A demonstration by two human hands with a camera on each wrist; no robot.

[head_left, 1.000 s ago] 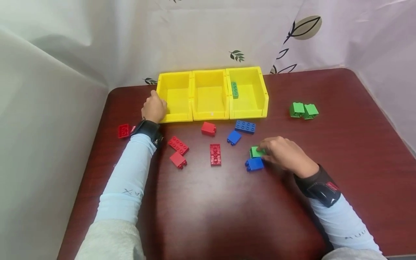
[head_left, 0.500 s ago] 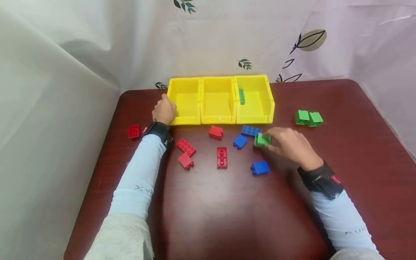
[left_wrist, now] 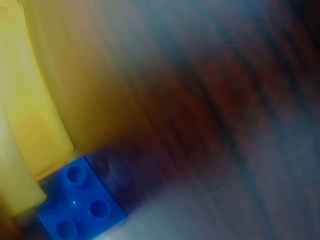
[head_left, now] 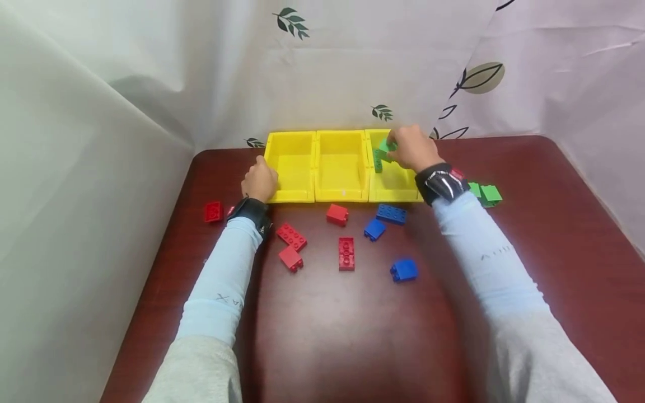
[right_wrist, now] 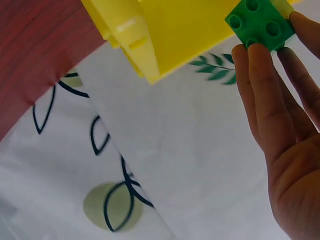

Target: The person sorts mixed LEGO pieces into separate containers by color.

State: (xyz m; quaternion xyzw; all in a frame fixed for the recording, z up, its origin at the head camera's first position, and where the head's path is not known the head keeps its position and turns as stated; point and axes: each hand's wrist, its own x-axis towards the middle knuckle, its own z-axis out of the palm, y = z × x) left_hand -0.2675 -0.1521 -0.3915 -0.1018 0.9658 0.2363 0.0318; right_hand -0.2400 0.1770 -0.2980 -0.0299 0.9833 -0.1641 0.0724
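Observation:
My right hand [head_left: 414,148] pinches a green toy brick [right_wrist: 261,22] between fingertips and thumb. In the head view it is over the right compartment of the yellow bins [head_left: 395,197], above another green brick [head_left: 377,161] that lies inside. At the left compartment's outer wall, my left hand [head_left: 260,180] grips the bin's edge with curled fingers. In the left wrist view no fingers show; a blue brick [left_wrist: 82,202] sits against the yellow wall [left_wrist: 35,115]. The hand hides that spot in the head view.
Several red bricks, among them one [head_left: 346,253] with its hollow side up, lie scattered in front of the bins. Blue bricks [head_left: 391,214] lie right of them. Two green bricks [head_left: 490,195] stand at the right, partly behind the right sleeve. A curtain [head_left: 342,67] hangs behind.
The right hand has picked up the green brick from beside a blue one and carried it up and away to the right compartment. The left hand stays at the bin; the head view has shifted.

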